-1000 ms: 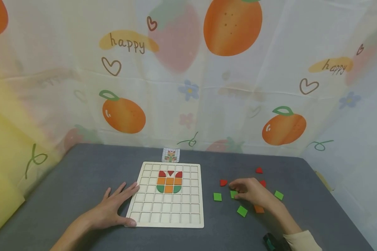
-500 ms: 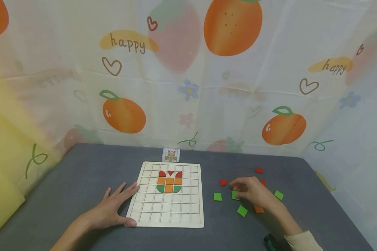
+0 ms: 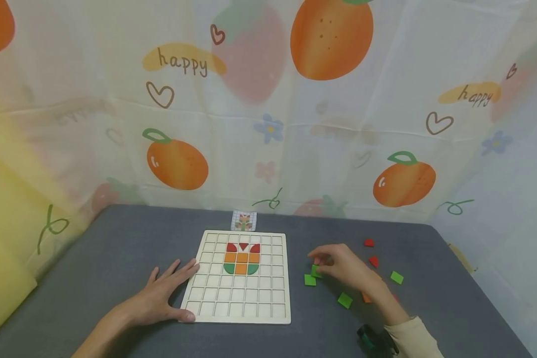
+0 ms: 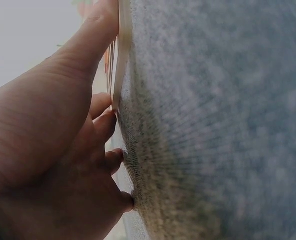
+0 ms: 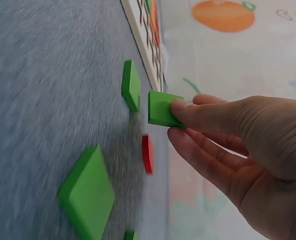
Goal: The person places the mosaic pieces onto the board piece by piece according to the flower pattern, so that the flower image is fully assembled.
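My right hand (image 3: 344,266) pinches a green square tile (image 5: 160,109) between thumb and fingers, lifted off the table right of the board. Below it in the right wrist view lie another green tile (image 5: 131,86) and a red rounded tile (image 5: 148,154). The pale gridded board (image 3: 232,311) carries red, orange and green tiles in a tulip-like shape on its upper half. Against the board's left side rests my left hand (image 3: 154,301), fingers spread, with the thumb at the near left corner. Seen from the left wrist, the thumb touches the board's edge (image 4: 121,60).
A small pattern card (image 3: 243,221) lies behind the board. Loose on the grey table are green tiles (image 3: 345,300), red tiles (image 3: 369,242) and a partly hidden orange tile (image 3: 366,297). A dark object (image 3: 369,338) shows by the right sleeve. A printed curtain hangs behind.
My right hand has picked up the green tile and carried it left, toward the board. It now covers much of the red rounded tile. The left hand stays in place.
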A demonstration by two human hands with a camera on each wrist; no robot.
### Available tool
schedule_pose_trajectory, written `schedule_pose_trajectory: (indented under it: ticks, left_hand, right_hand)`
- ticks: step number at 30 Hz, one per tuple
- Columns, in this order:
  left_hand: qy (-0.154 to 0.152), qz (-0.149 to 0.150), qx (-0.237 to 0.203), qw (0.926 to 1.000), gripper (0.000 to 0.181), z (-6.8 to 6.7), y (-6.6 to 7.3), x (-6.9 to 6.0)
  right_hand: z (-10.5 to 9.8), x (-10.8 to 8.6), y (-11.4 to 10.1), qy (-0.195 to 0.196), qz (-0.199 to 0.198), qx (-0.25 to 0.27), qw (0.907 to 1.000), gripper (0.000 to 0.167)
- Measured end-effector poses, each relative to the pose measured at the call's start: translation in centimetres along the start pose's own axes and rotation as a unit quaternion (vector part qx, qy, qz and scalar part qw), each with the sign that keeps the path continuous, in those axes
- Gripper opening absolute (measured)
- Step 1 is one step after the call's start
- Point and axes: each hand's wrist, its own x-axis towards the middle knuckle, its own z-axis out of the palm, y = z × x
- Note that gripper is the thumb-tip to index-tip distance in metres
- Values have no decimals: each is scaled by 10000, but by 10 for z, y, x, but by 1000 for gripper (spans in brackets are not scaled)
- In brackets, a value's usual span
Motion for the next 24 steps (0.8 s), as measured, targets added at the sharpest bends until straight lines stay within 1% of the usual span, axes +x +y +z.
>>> schedule_pose_trajectory:
  ticks: [6, 13, 18, 20, 24]
  left_hand:
    - [-5, 60, -31, 10000, 109, 1, -1, 0]
    - [22, 43, 3, 10000, 109, 0, 0, 0]
    - [5, 45, -2, 10000, 109, 0, 0, 1]
    - [4, 58, -11, 10000, 109, 0, 0, 1]
    - [9, 87, -36, 10000, 109, 0, -1, 0]
  right_hand:
    - [11, 16, -11, 28, -218, -63, 9997, 31]
    - [25, 33, -25, -20, -298, 94, 9995, 30]
    - [35, 43, -33, -86, -485, 190, 9986, 28]
    - [39, 46, -37, -119, -549, 276, 9980, 27]
    - [45, 54, -49, -215, -616, 640, 9958, 27]
